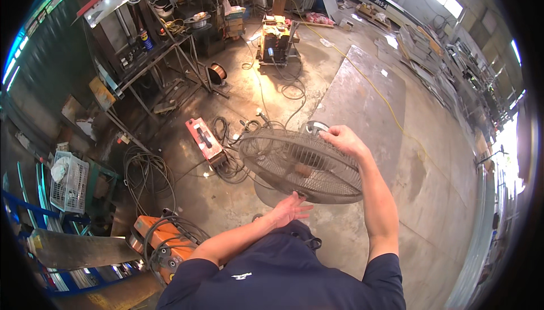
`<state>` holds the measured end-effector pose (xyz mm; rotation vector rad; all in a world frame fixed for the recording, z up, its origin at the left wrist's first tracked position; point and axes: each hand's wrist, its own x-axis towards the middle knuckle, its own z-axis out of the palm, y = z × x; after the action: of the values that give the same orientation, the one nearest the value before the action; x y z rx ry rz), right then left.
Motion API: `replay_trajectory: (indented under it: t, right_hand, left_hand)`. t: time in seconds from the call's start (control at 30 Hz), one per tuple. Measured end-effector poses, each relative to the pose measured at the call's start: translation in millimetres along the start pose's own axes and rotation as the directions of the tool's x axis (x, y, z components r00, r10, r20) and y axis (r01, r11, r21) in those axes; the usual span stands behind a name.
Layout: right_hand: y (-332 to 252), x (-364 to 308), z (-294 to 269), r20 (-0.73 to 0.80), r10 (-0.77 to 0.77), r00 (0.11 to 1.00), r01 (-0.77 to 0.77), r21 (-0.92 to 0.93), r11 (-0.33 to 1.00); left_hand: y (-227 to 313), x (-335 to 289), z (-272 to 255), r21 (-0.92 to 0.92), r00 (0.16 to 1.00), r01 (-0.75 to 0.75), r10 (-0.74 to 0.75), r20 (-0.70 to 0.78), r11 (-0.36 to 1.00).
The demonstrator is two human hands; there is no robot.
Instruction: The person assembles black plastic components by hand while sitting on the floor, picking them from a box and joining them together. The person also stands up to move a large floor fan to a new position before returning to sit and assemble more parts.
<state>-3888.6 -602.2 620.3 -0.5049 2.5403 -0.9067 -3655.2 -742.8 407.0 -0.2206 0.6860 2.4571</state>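
A standing fan (303,165) with a dark, dusty wire guard is right in front of me, its round guard tilted. Behind the guard's far edge shows the fan's motor housing (314,127), dark with a light band. My right hand (344,140) reaches over the guard to this housing, fingers curled and pinched at its side; what lies between the fingertips is too small to make out. At the guard's near rim is my left hand (290,211), its fingers spread apart and fingertips close to the rim. Whether they touch it I cannot tell.
A red box-shaped machine (205,142) stands left of the fan among black cables (226,165). Nearer left are an orange machine (164,248) and coiled hose (150,174). A workbench (147,61) stands far left; a lit machine (276,41) lies ahead. Metal sheets (422,63) lie right.
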Motion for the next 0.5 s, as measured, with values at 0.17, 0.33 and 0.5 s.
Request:
replay_trajectory:
  t: [0.17,0.33,0.5]
  right_hand:
    - [-17,-10,5,0.005,0.010,1.000,-0.010,0.006,1.000]
    - [-43,-16,7,0.056,-0.034,0.998,0.037,-0.056,0.998]
    - [-39,2,0,0.133,-0.044,0.990,0.051,-0.048,0.998]
  left_hand:
    - [-5,-1,5,-0.119,1.000,-0.003,0.001,-0.023,0.993]
    - [-4,-7,22,-0.065,0.999,-0.049,0.049,0.005,0.997]
    - [4,0,36,-0.097,0.997,-0.065,0.061,-0.044,0.993]
